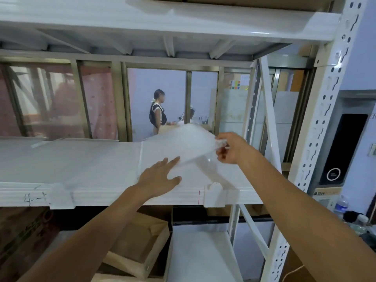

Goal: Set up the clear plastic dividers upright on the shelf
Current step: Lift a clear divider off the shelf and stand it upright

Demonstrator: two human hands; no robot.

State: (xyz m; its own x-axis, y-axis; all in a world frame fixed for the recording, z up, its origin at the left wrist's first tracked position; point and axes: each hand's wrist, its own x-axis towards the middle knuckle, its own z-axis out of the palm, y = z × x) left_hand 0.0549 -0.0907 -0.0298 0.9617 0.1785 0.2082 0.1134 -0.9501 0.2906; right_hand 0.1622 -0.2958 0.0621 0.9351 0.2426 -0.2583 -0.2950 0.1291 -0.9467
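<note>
Clear divider [191,143] tilted in right hand [230,148] pinch grip; left hand [160,178] flat, touching its edge.

Both arms stretched forward, bare forearms. Left hand [160,176] is flat, palm down, fingers spread and pointing up-right. Right hand [228,148] sits higher and further right, fingers curled in a pinch, wrist bent inward.

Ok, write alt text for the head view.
A person's right hand pinches the corner of a clear plastic divider, tilted above a white shelf, while the open left hand touches its lower edge. Cardboard boxes sit below.
</note>
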